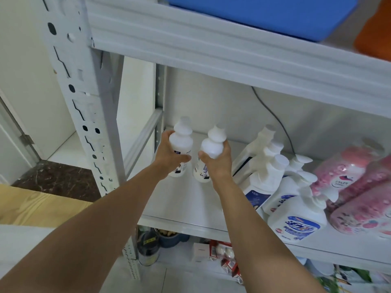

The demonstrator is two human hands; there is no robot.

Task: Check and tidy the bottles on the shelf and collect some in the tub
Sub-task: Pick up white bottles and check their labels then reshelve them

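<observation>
Two-handed grab going on at the left end of the middle white metal shelf (179,208). Left hand (169,154) wrapped around a small white plastic bottle with a stepped white cap (181,142), thumb across the front over the label, fingers curled behind. Right hand (219,160) closed the same way on its twin, a second small white stepped-cap bottle (208,151), thumb on the near side, fingers around the far shoulder. Both gripped at the waist below the cap, probably since that's the narrowest bit and keeps the labels half readable for checking. Both upright, side by side, nearly touching. Can't tell if the bases sit on the shelf or hang just above it.

Plenty of bare shelf around this pair, so looks like a spot kept free for sorting. Rest of the stock crowded toward the right end: a cluster of larger white plastic jugs with round white caps (268,163), a white pump bottle with a blue label (296,220) at the front edge, then clear bottles full of pink beads (351,178) leaning together at the far right edge.

Up on the top shelf, a blue plastic tub (264,13) near the front edge, well apart from both hands. Likely the collection tub, though that's a guess. Nothing visible of its inside from here.

Black cable (275,117) hanging down the back wall behind the jugs, worth not snagging.
</observation>
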